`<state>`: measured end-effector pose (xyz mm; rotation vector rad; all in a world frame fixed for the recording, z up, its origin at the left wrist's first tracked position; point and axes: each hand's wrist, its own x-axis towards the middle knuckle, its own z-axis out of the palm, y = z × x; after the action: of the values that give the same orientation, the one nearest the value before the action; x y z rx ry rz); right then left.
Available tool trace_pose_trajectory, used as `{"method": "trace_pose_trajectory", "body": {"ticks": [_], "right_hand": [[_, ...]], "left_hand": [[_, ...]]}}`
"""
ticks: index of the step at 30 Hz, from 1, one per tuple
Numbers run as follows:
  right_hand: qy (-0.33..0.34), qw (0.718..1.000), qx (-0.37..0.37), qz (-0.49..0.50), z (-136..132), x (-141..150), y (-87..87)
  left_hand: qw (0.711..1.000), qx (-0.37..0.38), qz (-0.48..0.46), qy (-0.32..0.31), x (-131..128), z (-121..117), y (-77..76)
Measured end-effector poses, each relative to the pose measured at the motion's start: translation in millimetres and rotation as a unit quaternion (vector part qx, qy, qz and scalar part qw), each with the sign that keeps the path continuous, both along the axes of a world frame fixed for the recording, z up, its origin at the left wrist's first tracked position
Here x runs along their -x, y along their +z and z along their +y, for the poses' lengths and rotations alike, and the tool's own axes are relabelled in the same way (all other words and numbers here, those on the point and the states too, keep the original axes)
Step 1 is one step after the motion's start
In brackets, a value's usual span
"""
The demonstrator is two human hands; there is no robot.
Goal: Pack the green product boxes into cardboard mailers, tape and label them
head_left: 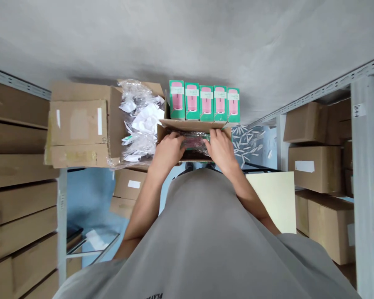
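An open cardboard box (pixel 193 123) stands in front of me, its inside partly covered by clear plastic wrap (pixel 195 139). Under the wrap something pinkish and green shows through, too veiled to make out. My left hand (pixel 170 150) reaches in at the left side, its bent fingers closed on the wrap's left end. On the other side, my right hand (pixel 220 148) has its thumb and fingers curled on the wrap's right end. Just behind the box stands a row of several green cartons (pixel 191 101) with pink pictures on them.
To the left, a cardboard box (pixel 81 124) lies beside a heap of crumpled white paper and plastic (pixel 145 118). Shelves of cardboard boxes (pixel 314 166) flank both sides. White scraps (pixel 246 141) lie at the right, near a pale yellow board (pixel 272 199). A grey wall rises behind.
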<state>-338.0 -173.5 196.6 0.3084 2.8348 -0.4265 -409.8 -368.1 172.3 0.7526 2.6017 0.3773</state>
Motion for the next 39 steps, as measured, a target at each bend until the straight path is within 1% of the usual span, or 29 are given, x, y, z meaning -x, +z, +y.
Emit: {"method": "trace_pose_trajectory", "body": {"ticks": [2,4,6,8,10,11,12,13,14,15,16,18,20,23,26,28,30,32,34,36,39], "right_hand": [[-0.003,0.997,0.026,0.079,7.3,-17.4,4.3],[-0.009,0.990,0.057,0.127,15.9,-35.0,9.4],[-0.042,0.984,0.064,0.162,24.4,-49.5,12.2],[-0.101,0.976,0.054,0.185,31.6,-59.5,9.5],[-0.155,0.973,0.058,0.161,35.9,-65.3,0.4],[-0.172,0.974,0.070,0.130,36.4,-66.8,-6.0],[-0.184,0.975,0.083,0.093,35.7,-67.6,-12.9],[-0.195,0.975,0.094,0.057,33.9,-67.9,-19.7],[-0.206,0.973,0.101,0.030,31.0,-68.1,-25.8],[-0.218,0.970,0.104,0.015,27.4,-68.6,-30.7],[-0.229,0.968,0.105,0.013,23.4,-69.6,-34.2],[-0.249,0.963,0.101,0.027,16.0,-75.1,-36.7],[-0.270,0.956,0.105,0.039,11.3,-87.6,-34.2],[-0.321,0.937,0.122,0.063,10.6,-122.8,-25.8],[-0.381,0.911,0.122,0.103,15.1,-173.0,-17.3],[-0.423,0.890,0.110,0.127,19.6,-209.5,-14.0],[-0.469,0.865,0.097,0.149,25.4,-245.6,-14.6],[-0.510,0.842,0.080,0.159,33.0,-281.3,-20.2],[-0.544,0.823,0.061,0.156,43.0,-317.3,-30.5],[-0.577,0.804,0.044,0.138,55.4,-354.4,-44.1],[-0.631,0.769,0.025,0.097,77.0,-412.2,-66.2]], "left_hand": [[1.000,0.026,-0.009,-0.014,3.9,2.9,-1.3],[0.999,0.036,-0.012,-0.015,5.1,3.0,0.3],[1.000,0.004,0.002,-0.011,2.1,-2.5,5.3],[0.997,-0.063,0.043,0.006,-4.0,-14.3,12.1],[0.988,-0.108,0.093,0.061,-10.9,-30.1,17.2],[0.983,-0.109,0.108,0.102,-13.7,-38.1,18.2],[0.980,-0.094,0.106,0.143,-15.7,-45.4,18.0],[0.978,-0.067,0.086,0.176,-16.9,-51.5,16.8],[0.979,-0.033,0.051,0.195,-17.4,-56.2,15.0],[0.980,0.002,0.013,0.197,-17.4,-59.4,13.1],[0.982,0.032,-0.019,0.186,-17.1,-61.1,11.5],[0.986,0.066,-0.044,0.144,-16.8,-61.1,11.1],[0.992,0.063,-0.028,0.106,-17.6,-58.3,15.3],[0.997,0.032,0.001,0.063,-21.4,-48.8,26.9],[1.000,0.004,0.012,0.016,-30.7,-27.3,36.2],[1.000,-0.003,0.011,-0.029,-41.9,-4.1,37.3],[0.996,-0.005,0.007,-0.084,-57.7,25.8,33.8],[0.990,-0.009,0.000,-0.141,-78.1,61.0,26.0],[0.981,-0.009,-0.009,-0.194,-102.6,100.4,14.9],[0.970,0.001,-0.019,-0.243,-131.1,142.8,0.9],[0.950,0.026,-0.038,-0.310,-180.9,208.0,-24.2]]}}
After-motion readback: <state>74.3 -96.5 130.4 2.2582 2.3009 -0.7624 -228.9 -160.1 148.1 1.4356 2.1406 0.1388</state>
